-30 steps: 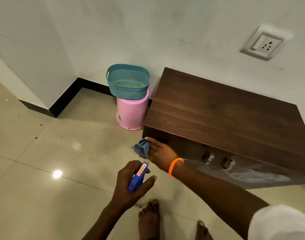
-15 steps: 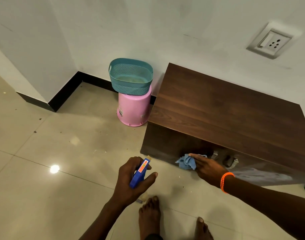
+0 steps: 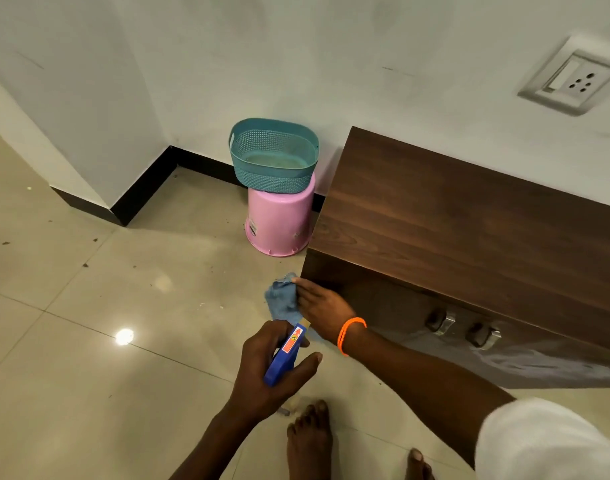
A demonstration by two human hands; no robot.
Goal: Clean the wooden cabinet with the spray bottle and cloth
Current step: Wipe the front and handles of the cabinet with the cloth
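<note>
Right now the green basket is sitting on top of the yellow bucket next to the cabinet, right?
Almost. The bucket is pink, not yellow. The head view shows the green basket sitting on top of it, next to the cabinet.

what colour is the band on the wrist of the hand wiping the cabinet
Orange wristband, seen in the head view.

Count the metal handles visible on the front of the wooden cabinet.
2: one handle and a second just right of it, both on the cabinet front. The right part is cut off, so more may exist.
</note>
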